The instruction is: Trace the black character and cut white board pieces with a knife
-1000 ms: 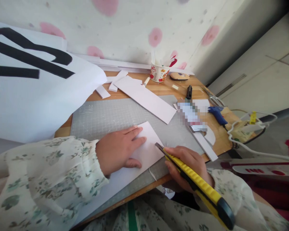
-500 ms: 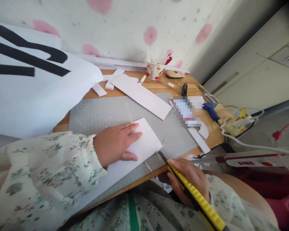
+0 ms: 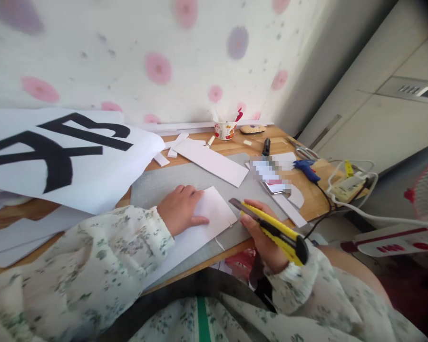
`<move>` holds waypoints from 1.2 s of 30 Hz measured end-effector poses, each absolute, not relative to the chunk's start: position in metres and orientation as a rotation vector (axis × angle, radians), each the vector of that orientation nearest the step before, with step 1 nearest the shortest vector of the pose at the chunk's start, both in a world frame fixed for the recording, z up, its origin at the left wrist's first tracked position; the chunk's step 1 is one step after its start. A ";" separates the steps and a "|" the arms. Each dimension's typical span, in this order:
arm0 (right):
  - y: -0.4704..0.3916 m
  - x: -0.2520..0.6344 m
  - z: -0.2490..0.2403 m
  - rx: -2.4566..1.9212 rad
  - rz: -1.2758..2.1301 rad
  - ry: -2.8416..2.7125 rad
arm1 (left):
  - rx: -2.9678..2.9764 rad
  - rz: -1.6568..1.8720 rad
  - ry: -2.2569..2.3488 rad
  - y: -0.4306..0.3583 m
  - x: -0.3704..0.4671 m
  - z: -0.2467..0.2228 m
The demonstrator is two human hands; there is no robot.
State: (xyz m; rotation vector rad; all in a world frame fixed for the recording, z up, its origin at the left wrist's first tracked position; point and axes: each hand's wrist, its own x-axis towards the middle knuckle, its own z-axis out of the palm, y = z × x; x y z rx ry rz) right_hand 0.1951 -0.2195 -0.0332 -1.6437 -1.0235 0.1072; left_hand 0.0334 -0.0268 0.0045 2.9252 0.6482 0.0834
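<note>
My left hand [image 3: 181,209] lies on a long white board [image 3: 216,209], its thumb stretched out towards the board's right end. The fingers are partly curled over the board's far edge. My right hand [image 3: 266,237] is closed round a yellow and black utility knife [image 3: 278,232], whose blade points up and left, just right of the board's end. The blade does not touch the board. Thin white offcuts [image 3: 219,243] lie by the board's near edge. Under the board is a grey cutting mat [image 3: 196,178], with another white board [image 3: 214,161] across its far side.
At the back stand a paper cup [image 3: 225,130] and a mouse [image 3: 252,129]. To the right lie a phone [image 3: 271,175], scissors [image 3: 305,151], a blue glue gun [image 3: 306,170] and a power strip with cables. A sheet with black characters [image 3: 67,156] covers the left.
The view has tilted up. My right hand has lifted the knife away from the board's near corner and turned it flatter. My left fingers have drawn back and curled a little.
</note>
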 end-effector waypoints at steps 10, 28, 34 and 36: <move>-0.183 0.173 -0.047 -1.445 0.490 -0.762 | 2.711 -0.101 0.956 -0.021 0.044 0.016; -0.181 0.153 -0.006 -1.128 -0.011 -1.799 | 2.550 -0.069 0.924 -0.020 -0.018 0.040; -0.147 0.178 0.001 -1.293 0.399 -1.177 | 2.633 -0.037 0.851 -0.039 -0.006 0.066; -0.146 0.177 0.002 -1.320 0.514 -1.111 | 2.651 -0.045 0.819 -0.043 0.000 0.070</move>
